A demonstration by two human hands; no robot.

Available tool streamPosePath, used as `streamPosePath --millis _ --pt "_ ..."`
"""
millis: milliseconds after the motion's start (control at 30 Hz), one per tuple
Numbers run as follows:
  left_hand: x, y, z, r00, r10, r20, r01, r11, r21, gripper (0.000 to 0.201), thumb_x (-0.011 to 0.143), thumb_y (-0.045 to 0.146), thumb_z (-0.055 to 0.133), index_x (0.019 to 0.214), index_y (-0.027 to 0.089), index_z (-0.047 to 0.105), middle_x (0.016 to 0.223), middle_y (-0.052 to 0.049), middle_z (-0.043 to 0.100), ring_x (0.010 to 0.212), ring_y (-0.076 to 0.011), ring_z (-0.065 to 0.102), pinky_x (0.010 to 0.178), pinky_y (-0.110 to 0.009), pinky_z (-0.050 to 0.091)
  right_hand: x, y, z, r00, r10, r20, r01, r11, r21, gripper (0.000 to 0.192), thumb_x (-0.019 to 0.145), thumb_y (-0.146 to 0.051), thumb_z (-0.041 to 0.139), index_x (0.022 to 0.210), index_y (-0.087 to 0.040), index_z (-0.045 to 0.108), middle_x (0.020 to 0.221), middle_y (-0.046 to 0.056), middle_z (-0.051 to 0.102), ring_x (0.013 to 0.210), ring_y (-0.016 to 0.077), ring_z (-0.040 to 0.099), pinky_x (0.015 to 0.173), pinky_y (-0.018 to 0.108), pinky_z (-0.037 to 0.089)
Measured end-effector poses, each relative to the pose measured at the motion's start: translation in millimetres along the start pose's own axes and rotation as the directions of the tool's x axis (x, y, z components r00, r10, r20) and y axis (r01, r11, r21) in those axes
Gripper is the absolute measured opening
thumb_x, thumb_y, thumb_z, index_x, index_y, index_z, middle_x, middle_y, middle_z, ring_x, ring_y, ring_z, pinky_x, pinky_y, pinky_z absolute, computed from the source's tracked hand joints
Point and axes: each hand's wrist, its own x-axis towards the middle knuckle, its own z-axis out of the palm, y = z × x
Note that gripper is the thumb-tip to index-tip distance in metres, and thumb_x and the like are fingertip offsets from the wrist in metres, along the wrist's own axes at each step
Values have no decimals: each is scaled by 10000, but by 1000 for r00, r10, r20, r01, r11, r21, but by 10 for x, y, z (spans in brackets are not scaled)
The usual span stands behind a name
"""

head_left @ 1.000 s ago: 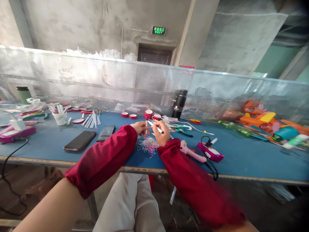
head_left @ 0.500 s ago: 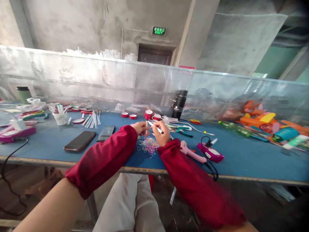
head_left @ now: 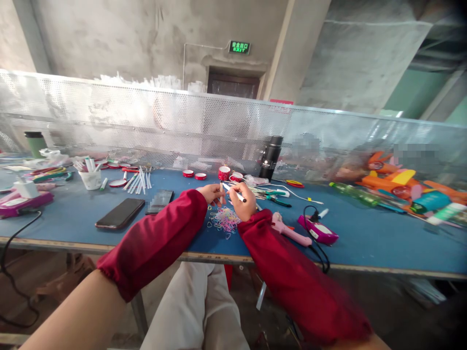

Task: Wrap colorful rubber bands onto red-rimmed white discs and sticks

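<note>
Two hands at work over a blue table (head_left: 365,238)

Above a heap of coloured rubber bands (head_left: 226,219), the right hand (head_left: 243,201) has its grip clenched around a white pen (head_left: 235,193); the left hand (head_left: 211,193), just beside it, pinches a small pale stick (head_left: 221,189) upright.

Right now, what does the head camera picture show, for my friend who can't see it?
Two hands in red sleeves meet over a blue table: the left hand pinches a small stick, the right hand holds a white pen. Colourful rubber bands lie beneath.
</note>
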Motion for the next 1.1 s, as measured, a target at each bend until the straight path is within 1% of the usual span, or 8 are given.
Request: streamPosePath --millis 167,400,633,700,767,867,967,1100 --pt "18 -64 -41 999 -8 34 8 1000 -4 461 952 412 507 1407 337 510 1498 12 486 1427 -178 392 1189 -401 346 -3 -7 7 1000 2 10 -2 1000 -2 155 911 -285 537 797 -222 619 775 8 648 742 174 598 726 309 463" --pt "-56 -42 -72 999 38 -4 -39 999 -21 386 925 411 563 1304 343 593 1257 0 674 1306 -185 542 1018 -329 539 -3 -26 10 1000 4 8 -4 1000 -9 150 909 -294 545 797 -222 614 768 12 651 737 179 600 719 312 462" --pt "-157 -152 -165 999 43 17 -43 999 7 388 946 419 515 1326 369 573 1374 18 599 1361 -170 483 1087 -322 480 -3 -35 16 1000 4 17 -4 1000 -5 149 911 -298 542 799 -227 610 757 11 650 726 181 598 707 317 462" --pt "-1 -264 -178 999 37 20 -37 999 7 388 942 431 520 1318 357 575 1351 4 615 1337 -172 506 1059 -315 497 -3 -45 13 1000 -3 9 3 1000 -9 150 910 -294 542 794 -228 609 763 14 653 737 184 599 720 322 464" --pt "330 -395 -149 999 -6 32 5 1000 24 373 914 423 575 1271 316 599 1276 -25 660 1259 -182 572 983 -294 535 -4 -53 10 1000 -12 5 12 1000 -12 151 910 -288 540 790 -228 611 768 15 655 747 186 602 732 325 464" --pt "1008 -612 -41 984 -139 109 128 986 109 281 830 375 708 1041 200 649 956 -57 738 932 -184 701 752 -251 567 -6 -54 8 1000 -15 21 15 1000 -6 147 910 -279 536 792 -229 609 773 13 659 748 184 604 731 322 463" --pt "1552 -860 47 971 -195 135 175 974 145 241 818 334 725 862 135 597 717 -42 692 605 -131 660 574 -226 509 -5 -47 12 1000 -8 21 8 1000 -10 146 908 -280 538 789 -228 604 767 13 655 744 184 601 723 320 462" --pt "1811 -1158 38 946 -266 186 238 958 160 214 880 312 647 891 144 514 720 -18 686 493 -92 618 458 -171 403 0 -36 18 1000 -11 12 11 1000 -22 140 902 -284 544 788 -228 601 759 10 651 738 182 599 717 319 461"
